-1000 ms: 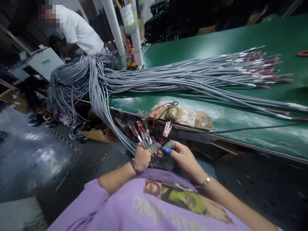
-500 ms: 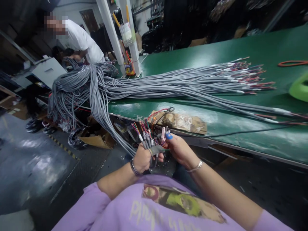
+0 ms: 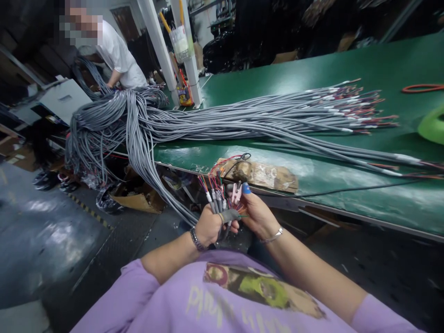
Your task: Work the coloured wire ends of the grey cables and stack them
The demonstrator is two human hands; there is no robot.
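My left hand [image 3: 208, 226], its thumb wrapped in grey tape, is closed around several grey cables [image 3: 215, 206] whose stripped ends point upward. Coloured wires [image 3: 204, 184] fan out from white sleeves at those ends. Close beside it, my right hand [image 3: 257, 213] pinches a small pink clip [image 3: 236, 193] at the wire ends, with blue wrapping on the thumb. Fine orange and green wires lie between the two hands; which fingers touch them I cannot make out. From the left hand the cables run back up to the draped bundle [image 3: 137, 134] on the table.
Long grey cables [image 3: 222, 121] stretch across the green table [image 3: 312, 64]. A taped cardboard piece [image 3: 267, 176] with red and black leads lies at the near edge. Behind stand a white post [image 3: 157, 41] and a co-worker [image 3: 121, 51] handling cables. An open carton [image 3: 138, 200] is below.
The pink clip has turned and now shows a forked shape between my hands. My hands have shifted only slightly. The co-worker has straightened up, lifting a loop of grey cables.
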